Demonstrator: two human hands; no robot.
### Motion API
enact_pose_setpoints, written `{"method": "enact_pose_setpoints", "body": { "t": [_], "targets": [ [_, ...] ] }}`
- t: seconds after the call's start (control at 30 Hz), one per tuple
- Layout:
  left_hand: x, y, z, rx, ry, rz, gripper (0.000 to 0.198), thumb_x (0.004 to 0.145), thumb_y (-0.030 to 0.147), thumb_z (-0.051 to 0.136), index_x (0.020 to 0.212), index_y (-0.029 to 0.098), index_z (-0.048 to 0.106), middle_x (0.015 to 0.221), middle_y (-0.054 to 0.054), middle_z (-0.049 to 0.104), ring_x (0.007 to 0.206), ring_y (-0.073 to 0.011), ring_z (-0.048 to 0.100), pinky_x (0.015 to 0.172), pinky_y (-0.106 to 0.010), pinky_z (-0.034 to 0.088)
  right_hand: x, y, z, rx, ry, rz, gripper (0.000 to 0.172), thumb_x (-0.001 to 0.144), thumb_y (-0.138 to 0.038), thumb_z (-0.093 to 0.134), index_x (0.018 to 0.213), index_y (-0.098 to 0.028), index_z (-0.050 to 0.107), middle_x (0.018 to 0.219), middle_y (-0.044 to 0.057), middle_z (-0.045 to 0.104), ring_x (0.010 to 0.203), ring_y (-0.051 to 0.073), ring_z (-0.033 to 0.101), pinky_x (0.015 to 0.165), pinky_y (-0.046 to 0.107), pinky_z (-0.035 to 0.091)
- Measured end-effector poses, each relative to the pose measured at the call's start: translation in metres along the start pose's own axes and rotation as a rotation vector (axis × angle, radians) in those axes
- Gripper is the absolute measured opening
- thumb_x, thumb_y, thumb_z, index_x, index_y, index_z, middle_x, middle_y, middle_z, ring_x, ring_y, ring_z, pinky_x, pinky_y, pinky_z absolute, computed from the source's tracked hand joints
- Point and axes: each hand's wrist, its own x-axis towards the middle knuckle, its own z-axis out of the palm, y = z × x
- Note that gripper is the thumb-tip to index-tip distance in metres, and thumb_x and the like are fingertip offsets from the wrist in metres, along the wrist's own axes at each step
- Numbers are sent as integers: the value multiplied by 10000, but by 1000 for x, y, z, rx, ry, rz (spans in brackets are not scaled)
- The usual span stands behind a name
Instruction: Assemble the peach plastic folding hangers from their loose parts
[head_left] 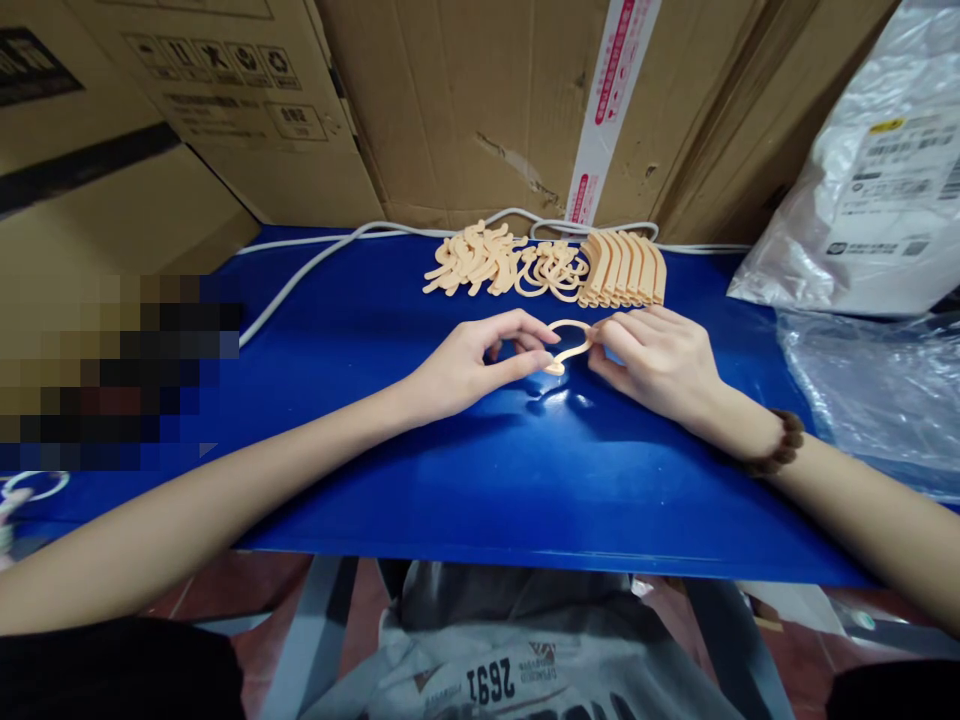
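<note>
Between my two hands is a peach-coloured curved hook-shaped piece (576,350), held a little above the blue table. My left hand (487,362) pinches its lower left end between thumb and fingers. On the other side my right hand (654,358) has its fingertips closed on the piece's right edge. Just beyond the hands lie a loose heap of wavy peach pieces (474,258), a small tangle of looped pieces (553,268) and a neat row of curved, ridged pieces (624,268).
Cardboard boxes (465,110) stand along the back of the blue table (465,500). A pale cable (300,278) runs along the rear. At the right are a white plastic parcel bag (862,190) and clear plastic film (862,390).
</note>
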Motion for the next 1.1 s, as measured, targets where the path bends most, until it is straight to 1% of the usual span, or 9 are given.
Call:
{"method": "enact_pose_setpoints", "body": {
  "t": [0.1,0.3,0.43,0.5,0.63,0.77,0.83,0.93,1.1],
  "targets": [
    [0,5,7,-172,-68,-93,312,920,379,666,1161,183,671,999,-39,753,848,-147,662,686,-250,442,2,-2,-2,-71,-2,-73,273,1015,-229,455,801,-200,622,700,28,675,640,157,576,640,314,407],
    [0,4,10,-80,-113,-69,221,926,355,662,1053,189,736,925,-15,752,691,-104,575,606,-237,376,2,0,-1,-58,-35,-106,299,1034,-227,413,835,-204,636,816,25,724,692,156,586,656,320,408],
    [-1,-3,8,52,-93,53,153,922,299,678,1013,194,744,898,-1,748,784,-122,613,688,-234,418,2,2,-2,9,-63,-94,236,1029,-233,437,1009,-190,668,983,53,744,829,181,623,708,324,440],
    [-2,-6,7,138,-73,125,118,924,268,683,994,194,742,884,2,743,835,-130,621,746,-234,439,4,5,-5,24,-63,-9,245,1022,-249,447,1114,-175,662,1004,84,735,871,211,630,723,344,447],
    [-5,-11,5,307,-37,248,120,954,244,649,1026,191,729,917,-5,740,876,-141,613,804,-251,464,2,23,-13,-27,-78,330,311,1007,-320,454,1184,-157,651,1047,144,701,970,287,626,767,394,450],
    [-7,-15,4,429,27,349,162,972,231,620,1088,178,720,1011,-25,754,911,-152,618,825,-269,484,-10,53,-12,-93,-256,509,395,965,-384,510,1179,-96,677,1082,210,678,980,339,617,770,425,461],
    [-7,-17,3,459,63,384,177,968,229,627,1108,176,722,1020,-29,763,905,-154,626,811,-267,494,-16,65,-9,-61,-329,532,425,961,-395,514,1192,-78,679,1044,225,679,934,348,630,750,443,474],
    [-8,-18,2,483,108,418,172,953,235,652,1093,181,735,996,-23,774,871,-151,635,774,-260,502,-19,71,-5,-9,-313,522,439,974,-392,504,1222,-72,674,1026,235,685,933,351,644,757,457,495],
    [-9,-17,2,483,147,409,149,929,228,683,1055,190,753,942,-10,777,835,-149,632,742,-258,499,-15,61,-1,39,-253,417,518,964,-380,548,1384,-80,589,1284,238,636,1109,368,620,897,498,502]
  ]
}}
